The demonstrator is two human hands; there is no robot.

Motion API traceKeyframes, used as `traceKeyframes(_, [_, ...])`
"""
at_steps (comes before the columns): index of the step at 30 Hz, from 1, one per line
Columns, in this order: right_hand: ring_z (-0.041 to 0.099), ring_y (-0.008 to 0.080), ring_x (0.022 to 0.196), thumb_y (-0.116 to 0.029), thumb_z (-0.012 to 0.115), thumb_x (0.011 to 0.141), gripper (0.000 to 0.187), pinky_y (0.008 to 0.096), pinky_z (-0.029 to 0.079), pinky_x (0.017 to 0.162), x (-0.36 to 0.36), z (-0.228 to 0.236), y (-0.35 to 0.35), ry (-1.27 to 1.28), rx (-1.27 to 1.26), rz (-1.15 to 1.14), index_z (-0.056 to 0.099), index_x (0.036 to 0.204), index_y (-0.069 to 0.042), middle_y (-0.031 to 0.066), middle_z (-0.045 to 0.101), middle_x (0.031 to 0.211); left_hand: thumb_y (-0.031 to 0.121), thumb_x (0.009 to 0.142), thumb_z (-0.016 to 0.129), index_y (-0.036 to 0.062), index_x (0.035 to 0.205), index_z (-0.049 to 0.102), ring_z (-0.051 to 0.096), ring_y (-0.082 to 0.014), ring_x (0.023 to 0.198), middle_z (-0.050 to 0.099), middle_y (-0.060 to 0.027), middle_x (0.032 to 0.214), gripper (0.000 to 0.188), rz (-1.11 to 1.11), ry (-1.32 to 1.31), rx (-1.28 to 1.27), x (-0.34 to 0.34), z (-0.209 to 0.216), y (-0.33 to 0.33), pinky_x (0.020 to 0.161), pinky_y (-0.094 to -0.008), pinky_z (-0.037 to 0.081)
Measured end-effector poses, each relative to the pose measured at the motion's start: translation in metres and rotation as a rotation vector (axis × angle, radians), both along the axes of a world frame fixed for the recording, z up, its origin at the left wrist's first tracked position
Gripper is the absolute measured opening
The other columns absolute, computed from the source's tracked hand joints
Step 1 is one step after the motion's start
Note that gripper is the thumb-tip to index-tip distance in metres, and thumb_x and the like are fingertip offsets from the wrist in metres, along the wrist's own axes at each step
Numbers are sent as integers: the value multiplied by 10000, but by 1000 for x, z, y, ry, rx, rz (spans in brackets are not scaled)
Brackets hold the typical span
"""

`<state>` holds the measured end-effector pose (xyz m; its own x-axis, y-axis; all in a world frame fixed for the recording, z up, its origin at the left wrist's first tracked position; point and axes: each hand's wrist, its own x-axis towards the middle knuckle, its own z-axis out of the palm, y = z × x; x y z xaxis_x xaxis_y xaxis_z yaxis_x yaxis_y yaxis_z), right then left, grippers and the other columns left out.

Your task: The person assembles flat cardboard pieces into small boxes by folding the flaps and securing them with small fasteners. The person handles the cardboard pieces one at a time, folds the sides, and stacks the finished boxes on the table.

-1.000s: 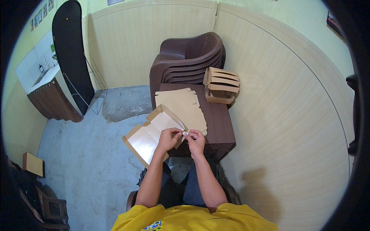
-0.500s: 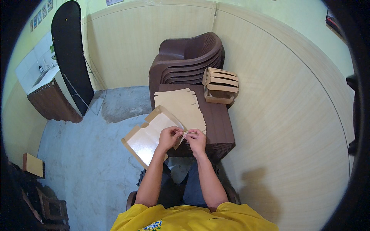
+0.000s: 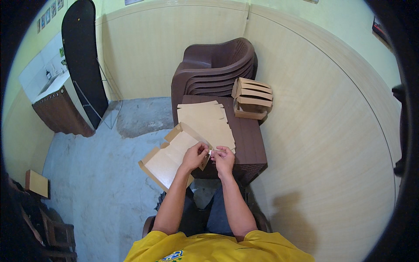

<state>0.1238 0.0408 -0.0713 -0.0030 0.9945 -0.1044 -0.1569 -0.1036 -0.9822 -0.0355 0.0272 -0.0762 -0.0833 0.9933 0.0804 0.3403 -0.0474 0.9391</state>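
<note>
Cardboard box blank (image 3: pixel 170 158), flat and unfolded, juts off the left front edge of your brown table (image 3: pixel 250 144). Your left hand (image 3: pixel 194 156) pinches its flap, fingers curled shut. Your right hand (image 3: pixel 224 158) meets it, fingertips closed on a small white strip (image 3: pixel 210 152). Flat blanks (image 3: pixel 205 122) and folded boxes (image 3: pixel 253 98) lie beyond.
</note>
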Motion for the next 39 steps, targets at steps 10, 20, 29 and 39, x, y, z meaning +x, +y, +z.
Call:
traceKeyframes(10, [729,159,796,3,822,941,340,276,613,707,-8,-13,8,141,-26,-21,602,1199,19,119,760,947,200,1027,724,81,1162,729,772,-247,889,797,-122,1005,179,82,-49,52,7,-9,-3,803,-377,587])
traceKeyframes(20, [665,124,741,-177,838,973,240,270,575,657,-14,-14,14,-28,57,-38,689,1032,3,55,704,888,205,947,780,41,1296,739,756,-293,977,783,-143,1099,389,20,192,203,-10,19,-31,919,-387,588])
traceKeyframes(29, [689,136,856,-199,849,958,335,291,620,695,-15,-12,-24,-163,101,115,670,1117,35,76,709,962,61,844,853,20,1198,779,770,-234,909,786,-135,1113,364,50,152,-46,-27,25,-96,856,-360,629])
traceKeyframes(39, [745,171,953,-21,757,990,197,313,649,803,-12,-9,-25,-63,81,214,704,1147,84,109,759,990,53,926,817,-22,1074,787,774,-158,805,804,-113,896,169,374,-101,57,0,7,-71,729,-314,638])
